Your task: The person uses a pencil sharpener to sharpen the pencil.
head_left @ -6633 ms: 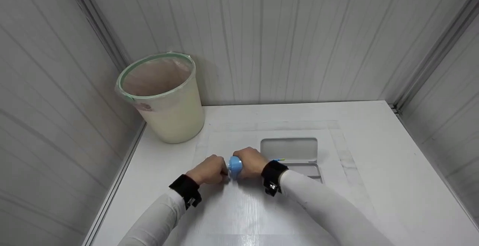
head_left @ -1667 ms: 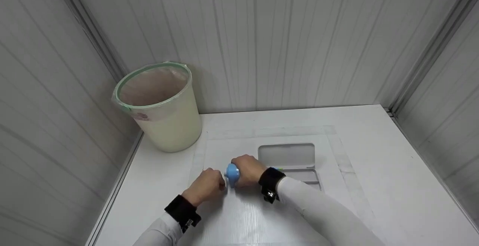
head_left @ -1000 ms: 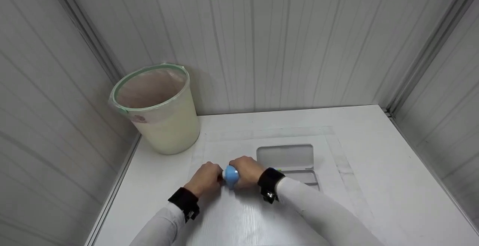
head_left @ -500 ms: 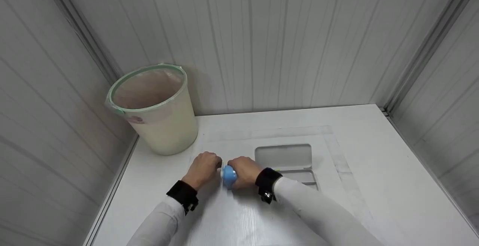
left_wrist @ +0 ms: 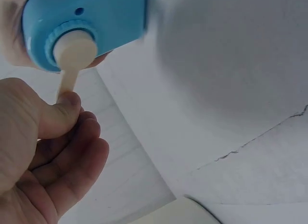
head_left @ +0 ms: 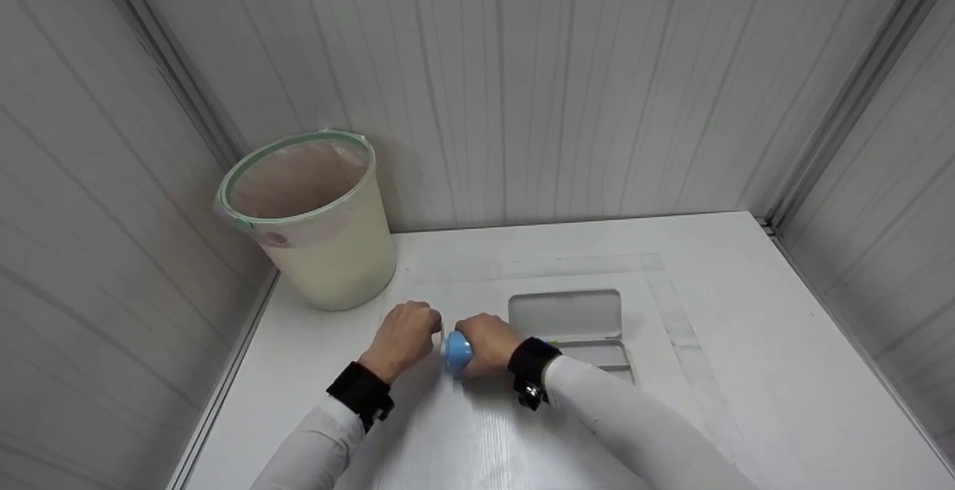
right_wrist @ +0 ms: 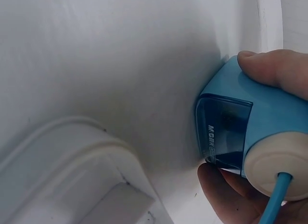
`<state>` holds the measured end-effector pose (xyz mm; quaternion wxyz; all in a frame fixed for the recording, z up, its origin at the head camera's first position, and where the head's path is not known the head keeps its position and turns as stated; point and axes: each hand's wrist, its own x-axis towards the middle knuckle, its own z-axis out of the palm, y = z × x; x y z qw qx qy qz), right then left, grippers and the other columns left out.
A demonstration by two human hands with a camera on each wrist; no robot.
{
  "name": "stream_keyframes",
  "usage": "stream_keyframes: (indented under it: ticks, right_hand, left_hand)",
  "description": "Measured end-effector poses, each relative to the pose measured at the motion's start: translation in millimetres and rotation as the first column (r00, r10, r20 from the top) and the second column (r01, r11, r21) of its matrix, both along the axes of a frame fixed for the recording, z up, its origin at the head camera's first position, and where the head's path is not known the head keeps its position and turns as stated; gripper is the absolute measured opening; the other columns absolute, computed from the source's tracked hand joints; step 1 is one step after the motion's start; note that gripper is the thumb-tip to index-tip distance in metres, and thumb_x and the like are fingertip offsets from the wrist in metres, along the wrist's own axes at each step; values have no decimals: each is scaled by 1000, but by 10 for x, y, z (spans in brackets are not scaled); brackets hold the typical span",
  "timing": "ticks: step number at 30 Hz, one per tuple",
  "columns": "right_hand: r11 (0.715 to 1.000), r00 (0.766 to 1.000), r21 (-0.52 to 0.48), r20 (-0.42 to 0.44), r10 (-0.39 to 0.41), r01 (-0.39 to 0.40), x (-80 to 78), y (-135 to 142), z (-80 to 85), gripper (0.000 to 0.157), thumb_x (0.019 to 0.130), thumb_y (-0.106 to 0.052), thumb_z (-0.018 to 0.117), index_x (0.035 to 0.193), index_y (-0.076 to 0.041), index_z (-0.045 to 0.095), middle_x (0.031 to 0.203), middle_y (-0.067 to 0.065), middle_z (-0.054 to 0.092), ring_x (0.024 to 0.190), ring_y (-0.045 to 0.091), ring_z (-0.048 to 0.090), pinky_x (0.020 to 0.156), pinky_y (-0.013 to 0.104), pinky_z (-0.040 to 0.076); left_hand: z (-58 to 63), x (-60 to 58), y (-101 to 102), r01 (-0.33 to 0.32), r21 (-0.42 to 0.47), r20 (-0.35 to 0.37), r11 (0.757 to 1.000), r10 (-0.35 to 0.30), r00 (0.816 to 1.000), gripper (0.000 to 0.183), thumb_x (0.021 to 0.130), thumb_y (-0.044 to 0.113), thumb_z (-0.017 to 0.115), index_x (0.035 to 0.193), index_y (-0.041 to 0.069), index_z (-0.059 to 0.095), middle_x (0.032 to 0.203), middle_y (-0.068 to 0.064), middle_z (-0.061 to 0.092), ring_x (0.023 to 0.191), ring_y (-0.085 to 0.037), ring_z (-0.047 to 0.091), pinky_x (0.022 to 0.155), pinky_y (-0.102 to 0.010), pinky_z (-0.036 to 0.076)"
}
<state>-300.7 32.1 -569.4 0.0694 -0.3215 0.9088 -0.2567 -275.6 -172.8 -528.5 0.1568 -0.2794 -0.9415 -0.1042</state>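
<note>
Tabletop [head_left: 753,311]: sharpener [head_left: 458,352] held at or just above it, left of case [head_left: 565,315].
Right grip [head_left: 486,344]: closed round sharpener; should be kept braced.
Left grip [head_left: 403,335]: crank [left_wrist: 68,82] end pinched.
Pencil [right_wrist: 276,201]: best kept straight.
Crank: best turned evenly.

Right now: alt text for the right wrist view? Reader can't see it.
A right hand grips a blue pencil sharpener, a blue pencil running into its round cream collar. Part of a pale case shows at lower left.
</note>
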Motion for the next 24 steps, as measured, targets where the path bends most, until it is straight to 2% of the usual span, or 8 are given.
stream_keyframes:
  ticks: [4, 7, 10, 12, 14, 17, 19, 24]
  right_hand:
    - [1000, 999, -8, -32, 15, -15, -57, 3, -89, 35, 70, -30, 95, 91, -15, 71, 83, -2, 74, 72, 14, 62, 65, 32, 51]
    - [1000, 1000, -16, 8, 12, -12, -31, 13, 5, 36, 69, -26, 98, 91, -12, 73, 84, 0, 76, 72, 12, 60, 66, 30, 50]
    - [1000, 1000, 1, 27, 0, 0, -15, 16, 75, 36, 69, -23, 98, 91, -11, 73, 84, 0, 76, 71, 9, 57, 66, 27, 48]
    - [1000, 1000, 16, 25, -13, 12, -7, 23, 96, 35, 69, -23, 98, 91, -12, 73, 83, -1, 75, 71, 8, 55, 65, 25, 46]
    - [999, 1000, 26, 20, -21, 21, 0, 37, 116, 35, 70, -24, 98, 92, -12, 73, 83, -2, 74, 71, 7, 54, 65, 24, 45]
    - [999, 999, 33, 21, -28, 27, 4, 69, 129, 37, 71, -25, 98, 94, -11, 74, 84, -3, 73, 73, 7, 54, 67, 24, 45]
    - [999, 999, 33, 20, -31, 30, 3, 88, 132, 37, 71, -25, 98, 94, -11, 73, 84, -3, 72, 73, 8, 54, 67, 24, 45]
    - [998, 999, 37, 14, -48, 48, 4, 120, 138, 37, 70, -27, 98, 91, -13, 71, 81, -6, 67, 72, 9, 54, 66, 24, 45]
  left_hand:
    - [58, 58, -1, 3, 8, -20, 1000, -3, 1000, 19, 86, -12, 79, 86, 5, 87, 78, -9, 80, 71, -26, 76, 64, -40, 64]
    - [99, 121, 9, 17, -10, -62, 1000, -17, 998, 20, 85, -11, 79, 84, 7, 87, 75, -7, 78, 67, -22, 74, 60, -36, 62]
    - [142, 209, 21, 33, -33, -76, 999, -35, 996, 25, 81, -15, 76, 72, 8, 81, 65, -2, 66, 58, -9, 54, 52, -30, 51]
    - [162, 277, 35, 39, -35, -74, 999, -42, 996, 27, 79, -16, 76, 68, 9, 78, 62, 0, 61, 59, -5, 41, 51, -28, 45]
    - [179, 350, 61, 36, -41, -56, 999, -38, 998, 29, 78, -17, 76, 64, 9, 74, 61, 2, 57, 62, -6, 34, 51, -27, 41]
    - [188, 460, 121, 20, -65, -32, 998, -22, 999, 32, 78, -16, 77, 62, 11, 70, 60, 5, 54, 61, -5, 33, 50, -27, 40]
    - [183, 524, 164, 15, -93, -1, 996, -15, 1000, 38, 78, -16, 76, 59, 12, 60, 60, 7, 45, 62, -7, 30, 50, -26, 35]
    - [104, 601, 228, -2, -73, 94, 997, 8, 996, 48, 80, -16, 78, 60, 15, 47, 64, 9, 33, 61, -8, 29, 52, -24, 27]
